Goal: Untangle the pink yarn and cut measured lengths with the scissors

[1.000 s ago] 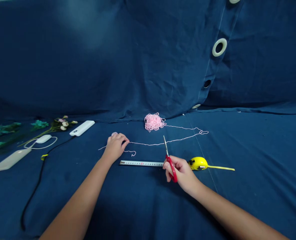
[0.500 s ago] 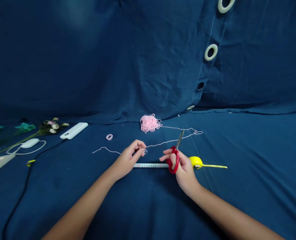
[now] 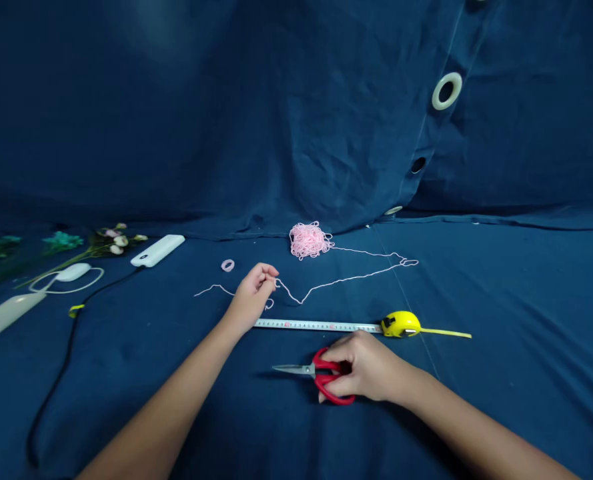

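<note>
My left hand (image 3: 252, 293) pinches a pink yarn strand (image 3: 343, 278), which runs right to a small loop and back to the tangled yarn pile (image 3: 309, 241). A loose yarn end lies left of that hand, and a short curl hangs below its fingers. My right hand (image 3: 363, 367) is closed on red-handled scissors (image 3: 333, 377), low over the cloth, blades together and pointing left. Between the hands stretches a tape measure's white blade (image 3: 321, 326), coming out of its yellow case (image 3: 400, 325); its left end is hidden behind my left hand.
A small pink yarn ring (image 3: 227, 265) lies left of the pile. At the left are a white power bank (image 3: 158, 251) with a black cable (image 3: 61, 377), artificial flowers (image 3: 117, 241) and a white corded device (image 3: 11, 315). A blue curtain (image 3: 226, 120) hangs behind.
My right hand has brought the scissors down toward me and turned them from pointing up to pointing left. My left hand has lifted slightly away, and the yarn beside it now sags. The view has shifted.
</note>
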{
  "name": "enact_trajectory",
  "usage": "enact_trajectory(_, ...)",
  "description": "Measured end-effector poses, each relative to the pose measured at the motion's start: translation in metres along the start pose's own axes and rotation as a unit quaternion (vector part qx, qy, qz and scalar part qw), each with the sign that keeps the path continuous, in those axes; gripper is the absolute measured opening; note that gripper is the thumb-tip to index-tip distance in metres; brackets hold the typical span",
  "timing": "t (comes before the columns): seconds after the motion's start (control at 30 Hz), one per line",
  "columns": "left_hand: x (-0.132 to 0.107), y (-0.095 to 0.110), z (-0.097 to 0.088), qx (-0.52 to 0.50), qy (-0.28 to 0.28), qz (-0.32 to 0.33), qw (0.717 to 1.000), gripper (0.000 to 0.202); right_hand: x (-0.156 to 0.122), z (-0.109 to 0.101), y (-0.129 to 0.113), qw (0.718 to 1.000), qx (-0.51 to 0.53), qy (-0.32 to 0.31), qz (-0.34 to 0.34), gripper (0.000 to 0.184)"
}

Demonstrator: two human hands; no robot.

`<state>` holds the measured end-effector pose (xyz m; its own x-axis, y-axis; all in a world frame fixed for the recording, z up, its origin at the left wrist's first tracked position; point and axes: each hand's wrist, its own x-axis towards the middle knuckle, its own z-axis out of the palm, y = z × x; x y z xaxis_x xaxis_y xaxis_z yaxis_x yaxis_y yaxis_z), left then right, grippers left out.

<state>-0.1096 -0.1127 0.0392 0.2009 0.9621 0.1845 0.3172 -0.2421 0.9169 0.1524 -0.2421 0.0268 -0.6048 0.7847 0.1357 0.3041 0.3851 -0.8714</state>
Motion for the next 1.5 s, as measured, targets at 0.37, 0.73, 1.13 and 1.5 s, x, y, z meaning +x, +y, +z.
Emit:
enact_trajectory(0.37,0.000,-0.009,-0.012,0.266,-0.066,0.077,0.959,0.032,-0.003,0.000,-0.011,0.993,-0.101,0.023,-0.064,0.034)
enact_trajectory(0.73,0.002,-0.006,-0.008,0.388,-0.151,0.206,0.886,0.021,0.003,-0.001,-0.009,0.974,-0.125,0.175,-0.075,0.021)
enact_trajectory(1.13,-0.004,-0.008,0.005,0.364,-0.124,0.190,0.903,0.011,0.005,-0.003,-0.006,0.970,-0.121,0.196,-0.076,0.014)
enact_trajectory(1.5,-0.014,-0.005,0.015,0.369,-0.144,0.164,0.904,0.018,0.008,-0.003,-0.001,0.976,-0.121,0.169,-0.070,0.012)
